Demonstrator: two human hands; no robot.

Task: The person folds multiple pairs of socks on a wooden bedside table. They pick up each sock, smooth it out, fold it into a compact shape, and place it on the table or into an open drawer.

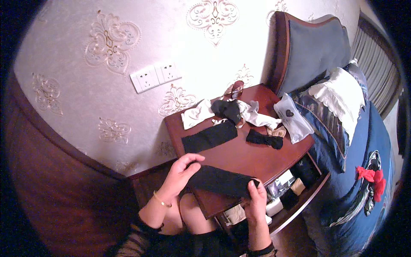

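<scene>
A black folded cloth strip, apparently a sock (221,180), is stretched between my two hands above the front of the nightstand (257,160). My left hand (181,175), with a bangle at the wrist, holds its left end between thumb and fingers. Its right end is pinched under the thumb of my right hand (256,199). Another black sock (210,137) lies flat on the nightstand top. Behind it are a white sock (197,114), a bunched black cloth (226,109) and a white cloth (257,116). A smaller black bundle (265,138) rests toward the right.
Below the tabletop, a drawer (298,210) stands pulled out with packets and folded items inside. A plastic bag (292,119) lies at the tabletop's right edge; a reddish cup (237,89) stands at the back. The bed (334,199) is to the right, wall sockets (155,77) to the left.
</scene>
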